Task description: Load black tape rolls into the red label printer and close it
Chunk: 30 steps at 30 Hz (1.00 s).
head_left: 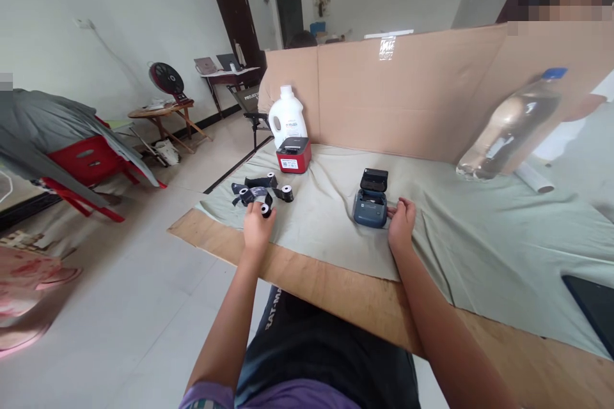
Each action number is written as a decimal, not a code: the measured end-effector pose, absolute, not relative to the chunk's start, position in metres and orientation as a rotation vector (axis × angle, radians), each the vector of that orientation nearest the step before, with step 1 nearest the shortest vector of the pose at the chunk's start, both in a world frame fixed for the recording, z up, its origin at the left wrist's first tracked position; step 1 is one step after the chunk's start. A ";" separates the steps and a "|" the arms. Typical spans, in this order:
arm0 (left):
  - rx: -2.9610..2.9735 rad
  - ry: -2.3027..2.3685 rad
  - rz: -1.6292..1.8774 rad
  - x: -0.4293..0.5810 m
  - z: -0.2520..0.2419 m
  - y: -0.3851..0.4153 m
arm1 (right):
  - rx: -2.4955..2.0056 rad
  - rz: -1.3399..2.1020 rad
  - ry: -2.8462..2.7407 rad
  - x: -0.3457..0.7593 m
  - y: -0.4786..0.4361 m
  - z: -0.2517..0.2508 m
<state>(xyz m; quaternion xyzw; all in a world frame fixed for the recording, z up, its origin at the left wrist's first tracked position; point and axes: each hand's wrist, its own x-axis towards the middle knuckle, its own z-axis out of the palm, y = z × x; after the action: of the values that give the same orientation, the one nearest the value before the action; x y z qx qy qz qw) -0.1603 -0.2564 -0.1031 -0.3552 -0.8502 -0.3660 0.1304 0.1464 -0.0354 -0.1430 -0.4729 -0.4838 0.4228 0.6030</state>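
Blue plastic, the small printer (370,203) sits in the centre of the frame on the grey-green cloth (480,230) of the worktop, with its lid up. Your right hand (401,223) rests against its right side, fingers half curled and gripping nothing. Your left hand (258,230), left of centre, has its fingers closed on a small roll (265,209), just beside the other rolls (286,192). I judge the roll light and a little soft; take it by its round sides. The printer seems rigid, but its open lid looks weak, so hold the body.
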 end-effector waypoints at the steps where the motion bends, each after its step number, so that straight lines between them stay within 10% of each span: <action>1: -1.049 -2.550 -1.006 -0.161 -0.105 -0.255 | -1.110 0.989 -1.090 0.145 -0.037 -0.141; 23: -1.565 -2.460 -0.307 -0.183 -0.053 -0.177 | -1.130 1.006 -1.057 0.143 -0.042 -0.134; 30: -1.662 -2.524 -0.725 -0.151 -0.032 -0.159 | -1.142 1.031 -1.065 0.144 -0.044 -0.133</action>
<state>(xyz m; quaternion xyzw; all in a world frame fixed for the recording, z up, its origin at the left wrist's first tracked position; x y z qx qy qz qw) -0.1512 -0.1591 -0.0318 -0.5347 -0.8121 -0.2331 0.0170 0.1437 -0.0436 -0.1332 -0.4913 -0.4581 0.4436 0.5933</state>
